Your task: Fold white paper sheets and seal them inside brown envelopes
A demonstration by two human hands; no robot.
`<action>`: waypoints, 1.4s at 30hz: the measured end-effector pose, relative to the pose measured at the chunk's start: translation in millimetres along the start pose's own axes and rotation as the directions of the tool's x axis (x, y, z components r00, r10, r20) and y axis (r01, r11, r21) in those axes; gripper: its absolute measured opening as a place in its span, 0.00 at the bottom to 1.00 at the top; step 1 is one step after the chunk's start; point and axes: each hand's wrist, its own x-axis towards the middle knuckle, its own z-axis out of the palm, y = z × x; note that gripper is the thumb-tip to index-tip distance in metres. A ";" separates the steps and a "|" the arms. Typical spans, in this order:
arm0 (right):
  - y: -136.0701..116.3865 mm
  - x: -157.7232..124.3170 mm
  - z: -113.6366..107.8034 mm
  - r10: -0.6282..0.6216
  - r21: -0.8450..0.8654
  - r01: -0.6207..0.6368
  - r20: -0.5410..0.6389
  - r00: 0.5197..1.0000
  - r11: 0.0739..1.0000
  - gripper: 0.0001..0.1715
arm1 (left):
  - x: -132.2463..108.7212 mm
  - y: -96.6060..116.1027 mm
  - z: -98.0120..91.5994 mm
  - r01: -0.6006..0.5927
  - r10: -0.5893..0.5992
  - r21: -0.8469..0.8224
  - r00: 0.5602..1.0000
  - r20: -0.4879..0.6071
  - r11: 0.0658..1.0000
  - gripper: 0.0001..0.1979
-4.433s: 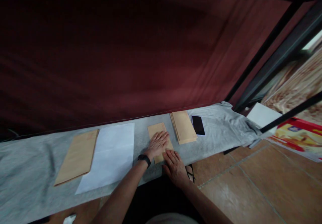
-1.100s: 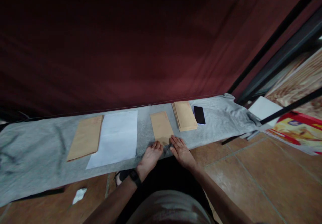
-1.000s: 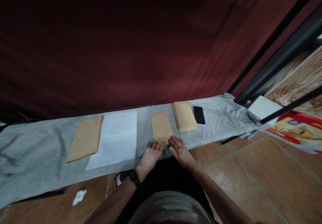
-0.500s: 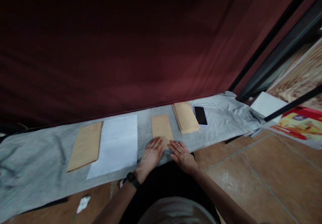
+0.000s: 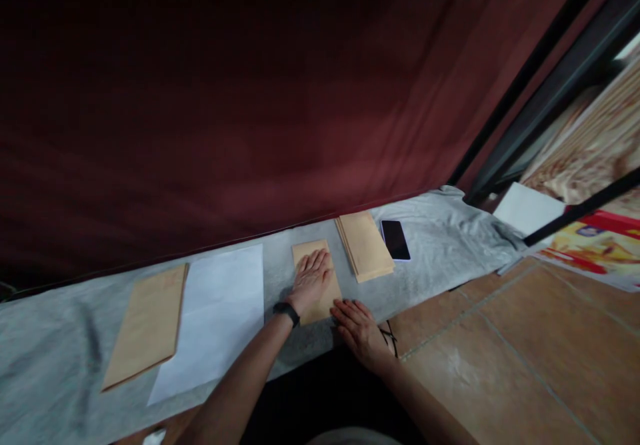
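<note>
A brown paper envelope (image 5: pixel 326 298) lies on the grey cloth straight in front of me. My left hand (image 5: pixel 311 278), with a black band at the wrist, rests flat on its upper part, fingers stretched out and holding nothing. Partly hidden under that hand is the envelope's left side. My right hand (image 5: pixel 360 328) lies with extended fingers at the envelope's lower right corner, the fingertips touching or just beside its edge. To the right is a stack of brown envelopes (image 5: pixel 365 248). On the left, a sheet of white paper (image 5: pixel 220 318) lies partly under other brown envelopes (image 5: pixel 147 322).
A dark-screened phone (image 5: pixel 395 240) sits right of the stack. The long narrow surface under the grey cloth (image 5: pixel 450 245) runs along a dark red curtain (image 5: pixel 280 132). Black metal bars (image 5: pixel 575 215) and a colourful printed box (image 5: pixel 600 245) stand at the right, above the tiled floor (image 5: pixel 500 352).
My left hand has slid forward from the envelope's near edge to its upper part. The right hand stays near the lower right corner. The camera view has shifted slightly.
</note>
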 end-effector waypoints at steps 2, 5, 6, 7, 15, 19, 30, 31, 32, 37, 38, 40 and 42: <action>0.8 0.5 1.8 0.003 0.006 -0.003 -0.009 1.000 1.000 0.29 | 12.6 -0.8 2.6 0.026 -0.026 0.012 1.000 -0.009 1.000 0.29; 2.4 1.0 4.8 0.012 0.015 -0.012 -0.011 1.000 1.000 0.28 | 25.4 -1.0 6.4 0.053 -0.052 0.023 0.998 -0.030 0.998 0.29; 2.8 1.3 5.6 0.017 0.020 -0.017 -0.012 1.000 1.000 0.28 | 27.9 -1.2 7.4 0.058 -0.057 0.022 0.997 -0.043 0.998 0.29; 3.1 1.5 6.2 0.021 0.026 -0.021 -0.012 1.000 0.999 0.28 | 29.5 -1.6 8.2 0.060 -0.059 0.018 0.997 -0.058 0.998 0.29; 1.8 2.9 9.0 0.061 0.068 -0.059 -0.028 0.998 0.996 0.27 | 15.4 2.6 9.1 -0.005 0.004 -0.013 0.996 -0.094 1.000 0.27; 1.7 1.9 12.9 0.053 0.081 -0.047 -0.072 0.996 0.996 0.27 | -18.4 12.8 8.6 -0.085 0.085 0.001 0.993 -0.084 0.996 0.27; 1.6 0.4 18.5 0.052 0.134 -0.029 -0.167 0.985 0.991 0.24 | -123.4 6.5 -4.7 -0.230 0.231 0.065 0.973 0.002 0.971 0.27; 1.2 0.4 18.3 0.053 0.138 -0.029 -0.175 0.983 0.990 0.24 | -124.7 7.3 -5.5 -0.214 0.214 0.068 0.977 -0.003 0.975 0.28; 0.9 0.4 18.2 0.054 0.141 -0.028 -0.183 0.982 0.990 0.24 | -124.9 8.5 -6.4 -0.200 0.200 0.070 0.980 -0.002 0.977 0.29; -0.9 -0.3 17.4 0.047 0.119 -0.022 -0.204 0.978 0.993 0.24 | -122.8 13.9 -9.9 -0.167 0.163 0.088 0.986 0.044 0.982 0.32; -1.2 -0.5 17.2 0.049 0.111 -0.027 -0.205 0.978 0.993 0.24 | -122.8 14.0 -9.9 -0.165 0.161 0.097 0.986 0.046 0.982 0.32; -1.6 -0.7 17.2 0.056 0.098 -0.037 -0.199 0.978 0.995 0.24 | -123.0 13.0 -9.2 -0.167 0.163 0.118 0.986 0.044 0.979 0.32; -1.6 -0.7 17.8 0.061 0.086 -0.045 -0.188 0.980 0.995 0.24 | -123.1 11.0 -7.9 -0.175 0.170 0.138 0.984 0.047 0.975 0.32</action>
